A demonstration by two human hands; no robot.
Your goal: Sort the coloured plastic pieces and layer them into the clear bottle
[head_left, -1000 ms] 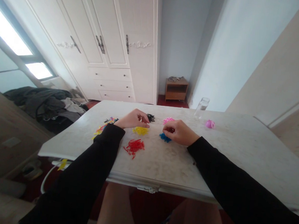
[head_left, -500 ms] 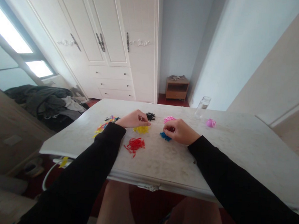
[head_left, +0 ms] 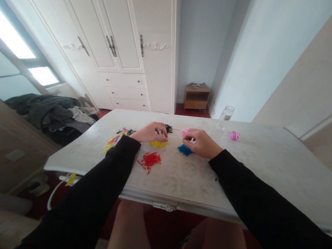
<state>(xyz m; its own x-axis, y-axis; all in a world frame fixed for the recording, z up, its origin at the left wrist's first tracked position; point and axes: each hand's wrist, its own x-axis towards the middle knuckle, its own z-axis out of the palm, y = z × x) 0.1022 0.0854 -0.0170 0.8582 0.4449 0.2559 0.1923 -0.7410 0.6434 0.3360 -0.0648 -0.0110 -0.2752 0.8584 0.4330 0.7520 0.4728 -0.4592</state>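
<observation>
My left hand (head_left: pixel 151 132) hovers over the yellow pile (head_left: pixel 158 144) of thin, band-like strands, thumb and forefinger curled together; anything between them is too small to make out. Just beyond its fingers is a black pile (head_left: pixel 168 128). My right hand (head_left: pixel 202 143) is pinched above the blue pile (head_left: pixel 185 150), and whatever its fingertips hold cannot be made out. It partly hides a pink pile (head_left: pixel 185 132). Nearer to me lies a red pile (head_left: pixel 150 161). Left of my left wrist is a mixed multicoloured heap (head_left: pixel 114 139).
On the white table (head_left: pixel 179 179), a clear glass bottle (head_left: pixel 225 118) stands at the back right, beside a pink-purple round object (head_left: pixel 234 136). Behind the table are a white wardrobe (head_left: pixel 155 77) and a small wooden cabinet (head_left: pixel 197 97). Dark clothes (head_left: pixel 52 113) are heaped at left.
My right hand has shifted slightly up and away, uncovering more of the blue pile and covering more of the pink one. The left hand's forefinger has stretched a little to the right.
</observation>
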